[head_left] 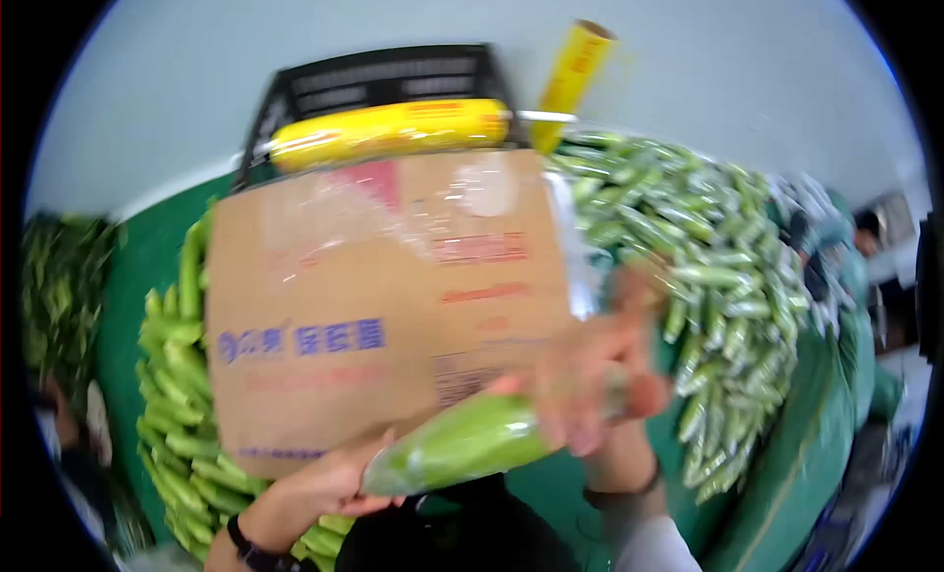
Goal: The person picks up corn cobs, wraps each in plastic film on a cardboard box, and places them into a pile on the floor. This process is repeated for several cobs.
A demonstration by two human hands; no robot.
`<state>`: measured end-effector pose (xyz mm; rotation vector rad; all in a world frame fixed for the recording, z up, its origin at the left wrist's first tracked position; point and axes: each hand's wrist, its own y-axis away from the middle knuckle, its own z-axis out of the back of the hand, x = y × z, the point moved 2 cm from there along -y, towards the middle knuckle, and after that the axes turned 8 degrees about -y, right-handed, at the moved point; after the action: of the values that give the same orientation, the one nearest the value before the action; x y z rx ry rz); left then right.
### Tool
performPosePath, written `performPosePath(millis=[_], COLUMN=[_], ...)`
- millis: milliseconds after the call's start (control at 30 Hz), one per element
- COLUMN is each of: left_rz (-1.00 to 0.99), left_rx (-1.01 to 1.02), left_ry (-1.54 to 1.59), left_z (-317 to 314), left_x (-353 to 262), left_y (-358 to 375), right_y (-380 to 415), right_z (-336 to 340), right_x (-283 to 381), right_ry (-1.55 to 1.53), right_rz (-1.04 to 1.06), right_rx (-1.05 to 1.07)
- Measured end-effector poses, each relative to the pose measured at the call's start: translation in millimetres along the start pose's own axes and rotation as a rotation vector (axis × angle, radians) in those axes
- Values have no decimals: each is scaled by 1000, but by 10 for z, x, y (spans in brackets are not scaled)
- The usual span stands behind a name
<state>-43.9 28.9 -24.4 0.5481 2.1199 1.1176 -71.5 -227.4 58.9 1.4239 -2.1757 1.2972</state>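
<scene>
A long green vegetable (pixel 462 444), wrapped in shiny clear film, lies slantwise in front of me. It looks like an ear of corn in its husk, though blur keeps me from being sure. My left hand (pixel 339 482) is closed round its lower left end. At the upper right end is my right hand (pixel 600 375), smeared by motion; it covers that end, and its grip cannot be made out. Just beyond both hands is a brown cardboard box (pixel 383 267) with a flat top. A yellow roll (pixel 393 132) rests along its far side.
Behind the box stands a black crate (pixel 388 66), with another yellow roll (pixel 573 76) leaning upright. Unwrapped green vegetables (pixel 187 405) are heaped left; film-wrapped ones (pixel 728 287) are piled right. Dark leaves (pixel 64 297) lie far left. People (pixel 831 248) show at both edges.
</scene>
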Motion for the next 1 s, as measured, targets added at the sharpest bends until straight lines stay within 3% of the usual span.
performPosePath(millis=[67,100,167,267,333,400,433,467,500,533,600,633,667,733,767,800,833,867,900,967,1000], left_rz=[-5,1,-600,-966,-719,-686,-721,-747,-942,-922,-886,-872,-854,-674,-696,-708,-721,-738,-732,-701,-734], left_rx=[34,44,-132,-237,64,21,-32,-92,-256,-366,-586,-697,-800,-978,-1038,-1099,-1180,-1196,-1236,-1337,-1341], left_ry=[23,50,-185,-545,-304,-535,-816,-1088,-1244,-1291,-1395,-1373,-1348,-1464,-1427,-1395,-1356,-1345,-1332,-1397,-1360], left_z=[-72,-132,-278,-293,-427,-631,-673,-717,-780,-725,-402,-214,-29,220,377,547,637,604,587,641,660], left_x=[51,66,-116,-327,-540,-816,-981,-1051,-1064,-1014,-806,-659,-500,-294,-155,-11,84,85,72,126,99], left_y=[-57,-86,-82,36,231,224,193,167,188,205,282,293,303,438,436,420,402,384,385,344,304], right_y=[108,127,125,23,182,643,763,933,1144,1355,1761,2056,2177,2360,2282,2500,2379,2597,2359,1662,1237], right_z=[99,132,191,-14,-112,-180,-158,-10,181,365,919,1371,1706,2450,2645,3272,3288,3841,3799,3594,3224], right_x=[16,19,51,187,60,-265,-291,-281,-195,59,537,836,1230,2171,2624,3273,3680,4078,4072,3447,2880], right_ry=[-306,-297,-217,-252,15,5,37,-152,-344,-374,-191,-107,328,890,1102,1497,1833,1979,1634,1497,1461], right_rz=[-218,-243,-304,-110,-87,-418,-400,-370,-344,-318,-136,-146,-112,-157,-85,29,-55,205,123,135,52], right_rx=[-2,-114,-372,-545,-477,-316,-393,-563,-733,-879,-1324,-1475,-1557,-1521,-1520,-1271,-1336,-1416,-1415,-1222,-1017])
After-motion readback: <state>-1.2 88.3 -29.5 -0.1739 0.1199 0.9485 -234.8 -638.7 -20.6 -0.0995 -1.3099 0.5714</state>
